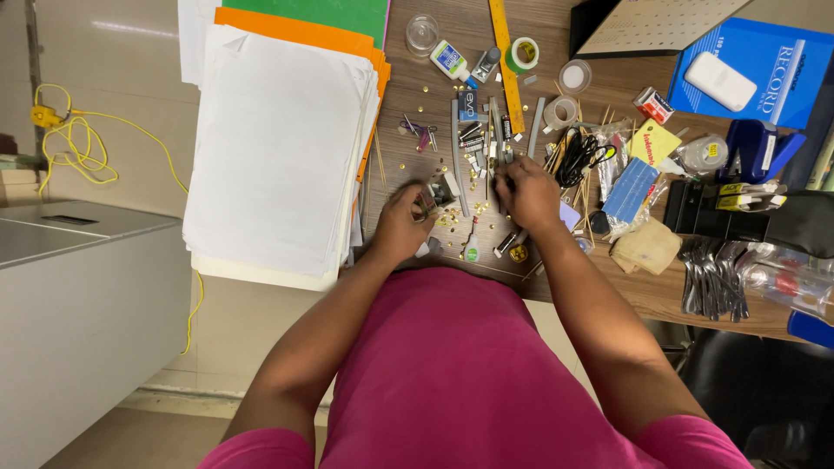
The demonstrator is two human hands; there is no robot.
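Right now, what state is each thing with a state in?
Left hand: curled on a small blurred item, which I cannot identify.
Right hand: closed over small parts in the pile.
Paper stack: lying flat, overhanging the desk edge.
Glue bottle: lying on its side, capped.
Ruler: lying flat.
Spoons: bunched together.

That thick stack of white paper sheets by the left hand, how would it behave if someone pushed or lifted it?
The stack of white paper sheets would probably feel heavy, since it is thick. Its edges are already fanned and uneven, so a push would likely slide the top sheets apart. Part of it overhangs the brown wooden desk, so lifted one-handed it might sag and spill.
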